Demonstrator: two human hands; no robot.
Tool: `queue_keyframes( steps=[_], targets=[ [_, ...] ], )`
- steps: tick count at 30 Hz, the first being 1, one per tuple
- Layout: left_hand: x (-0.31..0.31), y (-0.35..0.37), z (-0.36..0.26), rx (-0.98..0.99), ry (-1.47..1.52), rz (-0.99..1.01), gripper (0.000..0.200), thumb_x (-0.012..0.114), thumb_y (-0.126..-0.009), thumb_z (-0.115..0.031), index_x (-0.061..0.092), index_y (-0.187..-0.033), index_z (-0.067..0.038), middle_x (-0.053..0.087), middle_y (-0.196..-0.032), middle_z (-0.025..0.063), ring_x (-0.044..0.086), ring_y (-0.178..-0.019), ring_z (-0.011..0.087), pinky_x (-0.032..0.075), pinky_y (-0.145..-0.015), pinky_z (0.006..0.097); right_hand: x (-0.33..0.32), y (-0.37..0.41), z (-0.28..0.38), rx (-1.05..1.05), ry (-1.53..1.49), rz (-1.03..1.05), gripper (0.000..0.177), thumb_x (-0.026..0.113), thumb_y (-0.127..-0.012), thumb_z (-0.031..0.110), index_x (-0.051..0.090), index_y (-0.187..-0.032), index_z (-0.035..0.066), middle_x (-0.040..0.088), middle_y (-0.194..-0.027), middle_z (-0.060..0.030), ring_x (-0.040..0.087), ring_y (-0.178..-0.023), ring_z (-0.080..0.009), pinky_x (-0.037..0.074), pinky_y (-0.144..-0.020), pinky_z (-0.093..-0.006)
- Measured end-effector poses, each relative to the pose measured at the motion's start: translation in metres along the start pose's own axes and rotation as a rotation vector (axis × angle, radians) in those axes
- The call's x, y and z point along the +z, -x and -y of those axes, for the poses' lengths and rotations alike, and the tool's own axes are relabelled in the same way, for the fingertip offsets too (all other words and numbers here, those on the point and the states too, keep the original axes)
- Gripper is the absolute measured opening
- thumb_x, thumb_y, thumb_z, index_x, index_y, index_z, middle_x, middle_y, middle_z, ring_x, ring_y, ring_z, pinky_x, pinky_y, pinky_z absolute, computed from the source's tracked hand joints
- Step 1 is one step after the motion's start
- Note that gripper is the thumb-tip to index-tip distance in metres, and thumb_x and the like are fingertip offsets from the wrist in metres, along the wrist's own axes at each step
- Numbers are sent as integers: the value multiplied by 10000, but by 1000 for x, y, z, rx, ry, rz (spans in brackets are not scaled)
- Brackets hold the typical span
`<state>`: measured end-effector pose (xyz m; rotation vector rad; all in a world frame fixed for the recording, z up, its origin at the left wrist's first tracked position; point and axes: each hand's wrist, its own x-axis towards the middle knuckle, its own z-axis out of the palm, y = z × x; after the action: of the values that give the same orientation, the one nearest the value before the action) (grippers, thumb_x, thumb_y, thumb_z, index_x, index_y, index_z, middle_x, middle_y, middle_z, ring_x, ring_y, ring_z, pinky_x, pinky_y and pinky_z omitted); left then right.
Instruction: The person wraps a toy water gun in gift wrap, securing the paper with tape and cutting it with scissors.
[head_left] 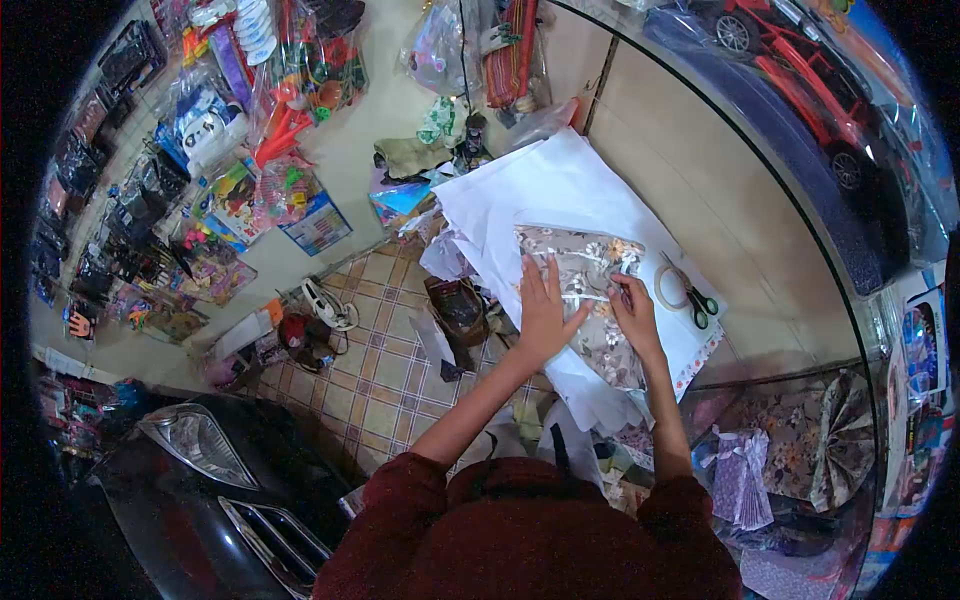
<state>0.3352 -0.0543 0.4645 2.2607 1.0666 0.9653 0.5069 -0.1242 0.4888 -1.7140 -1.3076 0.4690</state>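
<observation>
A tiled floor spreads out on the left, with a black toy vehicle at its near edge. Bagged toys hang on the wall beyond, and a red toy car sits in packaging at the upper right. White paper sheets lie in a loose, overlapping stack ahead of the person. The floral paper rests on top of them, running from beneath the hands toward the person, a thin pale strip crossing it between the hands. The left hand lies palm down on its left part, fingers spread. The right hand touches its right side, fingers bent and close to the thumb; whether they pinch the paper I cannot tell. Scissors with dark green handles lie right of the right hand, overlapping a tape roll.
</observation>
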Motion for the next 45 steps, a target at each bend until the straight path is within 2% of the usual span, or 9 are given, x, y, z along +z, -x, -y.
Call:
queue_keyframes(
  steps=[7,22,28,32,35,38,41,42,45],
  targets=[
    [2,0,2,23,-16,-16,969,580,-852,-498,86,-1449,83,49,-1431,433,97,-1354,550,182,-1076,586,-1,-1,6,41,34,15,289,596,-894,187,569,-1113,0,576,-1089,-191,572,-1031,-314,432,-903,-347],
    [2,1,2,40,-4,-28,963,608,-856,-457,58,-1453,63,72,-1405,459,119,-1338,568,160,-1085,575,-1,-2,-3,-39,36,-12,252,594,-897,160,573,-1099,12,591,-1059,-163,595,-950,-256,450,-839,-318],
    [3,1,2,25,-25,-40,962,579,-853,-497,90,-1453,74,69,-1427,434,109,-1355,544,175,-1084,571,-5,-3,-1,-33,36,39,284,587,-908,187,555,-1142,28,577,-1101,-157,579,-989,-256,442,-868,-317],
    [3,2,4,50,-43,-45,942,602,-858,-457,85,-1454,57,78,-1408,456,144,-1334,566,197,-1083,555,-12,-3,8,75,-23,110,301,577,-917,208,547,-1158,29,555,-1150,-160,551,-1082,-282,440,-902,-346],
    [3,2,5,51,-45,-33,949,571,-859,-492,88,-1456,66,76,-1427,434,127,-1342,560,201,-1069,583,-11,-3,-1,-3,32,101,302,575,-917,207,546,-1162,34,552,-1152,-158,548,-1098,-284,442,-902,-346],
    [-5,1,1,32,-57,-34,829,557,-896,-433,156,-1457,28,165,-1408,431,211,-1331,535,222,-1089,516,-15,-4,-5,-55,33,145,291,547,-925,159,551,-1186,32,547,-1169,-154,543,-1109,-283,432,-917,-337],
    [-24,-8,20,-13,173,30,663,535,-914,-379,319,-1419,-9,275,-1388,397,392,-1250,472,324,-1035,467,-26,-5,-7,-80,20,208,305,526,-933,129,549,-1222,34,536,-1222,-143,526,-1129,-262,416,-936,-319],
    [-26,-9,29,14,249,-82,476,534,-927,-305,480,-1308,-24,417,-1316,341,501,-1149,414,385,-978,421,-29,-5,-7,-86,13,234,313,518,-936,119,549,-1236,34,531,-1245,-138,519,-1139,-252,409,-944,-311],
    [-44,-9,47,-73,350,-165,384,554,-929,-271,552,-1200,0,575,-1154,248,585,-1023,323,435,-901,379,-32,-4,-3,-104,10,253,325,524,-933,128,544,-1242,29,527,-1246,-138,499,-1168,-249,400,-958,-309]
  ],
)
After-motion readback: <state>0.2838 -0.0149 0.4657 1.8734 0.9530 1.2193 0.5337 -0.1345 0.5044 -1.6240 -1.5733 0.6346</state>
